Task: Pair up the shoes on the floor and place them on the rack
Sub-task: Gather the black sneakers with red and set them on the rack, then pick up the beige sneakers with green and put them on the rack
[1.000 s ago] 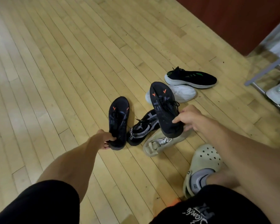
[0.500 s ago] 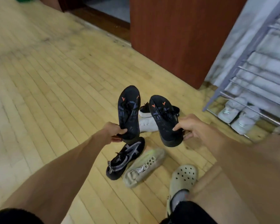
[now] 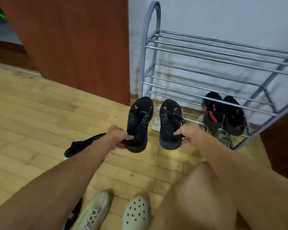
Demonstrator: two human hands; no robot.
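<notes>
At the foot of the rack (image 3: pixel 223 52), head view: the left hand (image 3: pixel 117 136) is closed on the heel of one black shoe (image 3: pixel 139 123), and the right hand (image 3: pixel 187 136) is closed on the heel of its match (image 3: pixel 169 123). Both shoes hang clear of the floor, side by side and just apart, long axes pointing away from the person, toes toward the rack's left end. The rack lies ahead and to the right, so the right hand is nearer.

Surroundings: a black-and-red pair (image 3: pixel 223 113) occupies the lowest tier on the right, with pale shoes (image 3: pixel 223 136) partly hidden below it. A white shoe (image 3: pixel 155 120) sits behind the held pair. The upper tiers appear bare.

Obstruction, as judged: the front rails must be cleared toe-first. A black-and-green shoe (image 3: pixel 83 145) remains on the floor to the left.
</notes>
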